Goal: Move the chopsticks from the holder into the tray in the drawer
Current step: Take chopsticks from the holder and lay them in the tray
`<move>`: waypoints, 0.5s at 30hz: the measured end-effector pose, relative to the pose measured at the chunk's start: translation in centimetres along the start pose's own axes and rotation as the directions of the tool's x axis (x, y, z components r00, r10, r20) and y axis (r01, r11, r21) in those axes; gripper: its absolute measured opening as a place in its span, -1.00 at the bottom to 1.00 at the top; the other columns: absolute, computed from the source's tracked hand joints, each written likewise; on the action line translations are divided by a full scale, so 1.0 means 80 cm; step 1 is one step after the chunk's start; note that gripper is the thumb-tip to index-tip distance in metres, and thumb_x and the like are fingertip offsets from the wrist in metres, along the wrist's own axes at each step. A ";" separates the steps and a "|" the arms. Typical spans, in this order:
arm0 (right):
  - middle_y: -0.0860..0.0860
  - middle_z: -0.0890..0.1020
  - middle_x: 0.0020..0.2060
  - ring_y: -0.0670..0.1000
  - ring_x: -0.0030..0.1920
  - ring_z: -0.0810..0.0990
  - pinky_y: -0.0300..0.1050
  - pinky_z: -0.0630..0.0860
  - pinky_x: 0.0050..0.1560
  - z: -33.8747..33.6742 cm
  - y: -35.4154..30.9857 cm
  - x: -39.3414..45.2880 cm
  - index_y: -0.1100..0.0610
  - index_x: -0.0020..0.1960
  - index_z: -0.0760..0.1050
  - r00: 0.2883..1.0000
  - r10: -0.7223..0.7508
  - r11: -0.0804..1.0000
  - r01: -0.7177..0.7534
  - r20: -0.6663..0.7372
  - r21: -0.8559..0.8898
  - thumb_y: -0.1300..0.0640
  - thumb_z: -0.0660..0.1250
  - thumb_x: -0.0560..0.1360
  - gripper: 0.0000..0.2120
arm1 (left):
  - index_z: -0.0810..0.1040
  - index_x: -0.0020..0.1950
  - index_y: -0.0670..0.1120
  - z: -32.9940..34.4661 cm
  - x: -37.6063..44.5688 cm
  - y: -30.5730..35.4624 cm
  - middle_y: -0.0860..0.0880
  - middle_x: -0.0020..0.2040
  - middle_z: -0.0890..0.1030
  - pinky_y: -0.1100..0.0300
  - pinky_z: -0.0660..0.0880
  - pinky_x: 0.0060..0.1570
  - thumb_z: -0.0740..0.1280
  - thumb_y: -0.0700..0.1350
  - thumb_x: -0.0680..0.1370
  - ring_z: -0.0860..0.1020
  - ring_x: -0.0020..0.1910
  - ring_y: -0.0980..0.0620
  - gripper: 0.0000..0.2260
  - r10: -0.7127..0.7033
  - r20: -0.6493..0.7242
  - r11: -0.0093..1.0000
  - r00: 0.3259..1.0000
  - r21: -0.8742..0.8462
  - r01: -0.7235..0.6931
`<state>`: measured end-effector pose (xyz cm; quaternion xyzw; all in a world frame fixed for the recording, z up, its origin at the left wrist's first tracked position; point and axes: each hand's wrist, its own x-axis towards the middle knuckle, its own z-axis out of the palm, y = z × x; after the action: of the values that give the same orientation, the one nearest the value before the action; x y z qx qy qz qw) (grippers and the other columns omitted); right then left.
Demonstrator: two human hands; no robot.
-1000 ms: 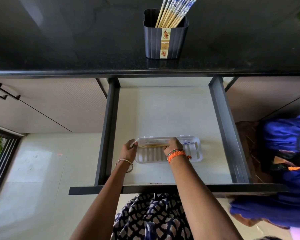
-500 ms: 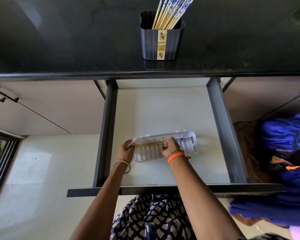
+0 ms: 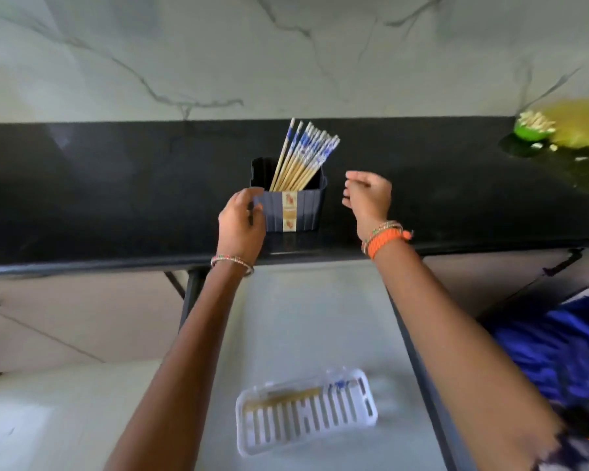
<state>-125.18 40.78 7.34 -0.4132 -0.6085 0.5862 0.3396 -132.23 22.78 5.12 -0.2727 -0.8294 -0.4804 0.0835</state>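
A dark holder (image 3: 301, 209) stands on the black counter (image 3: 116, 198) with several blue-topped bamboo chopsticks (image 3: 303, 154) leaning right in it. My left hand (image 3: 240, 224) is curled against the holder's left front corner. My right hand (image 3: 368, 197) hovers just right of the holder, fingers loosely bent, holding nothing. Below, in the open drawer (image 3: 303, 317), a white slotted tray (image 3: 306, 411) lies with chopsticks (image 3: 286, 397) along its far side.
A green bowl (image 3: 532, 130) with pale sticks sits at the counter's far right. Blue cloth (image 3: 558, 351) lies right of the drawer. A marble wall (image 3: 252, 52) rises behind the counter. Cabinet fronts flank the drawer.
Both hands have left the tray in the drawer and risen to the counter, one on each side of the holder. The view has tilted upward.
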 end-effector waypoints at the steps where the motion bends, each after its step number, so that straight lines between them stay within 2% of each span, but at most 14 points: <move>1: 0.03 0.59 -0.33 -0.10 -0.43 0.49 -0.11 0.60 -0.22 0.008 -0.008 0.026 0.27 0.03 0.62 1.000 -0.005 1.000 0.005 0.000 -0.028 0.32 0.21 0.51 -0.78 | 0.49 0.23 -0.15 0.006 0.019 0.002 -0.15 0.17 0.57 0.15 0.50 0.12 0.20 -0.30 0.52 0.56 0.08 -0.07 -0.70 0.020 0.032 0.999 0.999 0.040 -0.022; 3: 0.21 0.64 -0.24 -0.05 -0.40 0.53 -0.02 0.64 -0.10 0.029 -0.015 0.068 0.36 0.07 0.60 0.999 -0.019 0.997 0.021 0.031 -0.072 0.29 0.27 0.52 -0.79 | 0.43 0.31 -0.15 0.018 0.049 -0.002 -0.15 0.29 0.49 0.04 0.45 0.27 0.22 -0.26 0.54 0.51 0.20 -0.11 -0.67 0.032 0.104 0.992 0.994 0.117 -0.044; 5: 0.30 0.64 -0.24 0.02 -0.32 0.57 0.09 0.65 -0.04 0.051 -0.015 0.095 0.44 -0.01 0.58 0.995 -0.052 0.990 0.062 0.086 -0.126 0.23 0.35 0.51 -0.76 | 0.43 0.31 -0.14 0.029 0.066 -0.015 -0.14 0.30 0.49 0.01 0.44 0.29 0.24 -0.23 0.55 0.50 0.23 -0.10 -0.68 0.024 0.171 0.986 0.985 0.159 -0.052; 8: 0.19 0.57 -0.34 0.07 -0.28 0.59 0.15 0.65 -0.09 0.077 -0.008 0.127 0.47 -0.15 0.57 0.989 -0.072 0.978 0.096 0.129 -0.184 0.16 0.43 0.45 -0.68 | 0.56 0.17 -0.16 0.045 0.075 -0.037 -0.13 0.20 0.59 0.02 0.37 0.34 0.24 -0.21 0.55 0.46 0.31 -0.10 -0.78 0.052 0.208 0.976 0.977 0.196 -0.094; 10: 0.19 0.63 -0.32 0.08 -0.28 0.66 0.09 0.67 -0.19 0.085 -0.001 0.138 0.42 -0.19 0.59 0.992 -0.057 0.980 0.077 0.111 -0.185 0.20 0.44 0.43 -0.76 | 0.60 0.10 -0.18 0.053 0.072 -0.049 -0.13 0.15 0.63 0.08 0.28 0.36 0.24 -0.21 0.56 0.36 0.40 -0.09 -0.81 0.087 0.172 0.973 0.981 0.195 -0.121; 13: 0.11 0.65 -0.35 0.05 -0.34 0.67 -0.08 0.67 -0.34 0.088 0.008 0.146 0.36 -0.20 0.60 0.995 -0.026 0.990 0.039 0.092 -0.133 0.23 0.45 0.43 -0.83 | 0.62 0.06 -0.18 0.062 0.070 -0.056 -0.13 0.13 0.64 0.15 0.24 0.33 0.25 -0.22 0.55 0.37 0.39 -0.09 -0.82 0.100 0.088 0.980 0.991 0.165 -0.113; 15: 0.11 0.64 -0.37 0.07 -0.33 0.69 -0.06 0.68 -0.32 0.087 0.007 0.145 0.37 -0.21 0.59 0.998 -0.012 0.993 0.020 0.066 -0.117 0.22 0.46 0.42 -0.81 | 0.62 0.06 -0.19 0.065 0.069 -0.056 -0.14 0.16 0.63 0.17 0.21 0.33 0.24 -0.22 0.55 0.36 0.40 -0.09 -0.82 0.077 0.086 0.982 0.993 0.165 -0.091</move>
<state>-136.39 48.21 5.39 -0.4081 -0.6560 0.5599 0.2992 -138.62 27.46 1.26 -0.3182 -0.8575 -0.3933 0.0937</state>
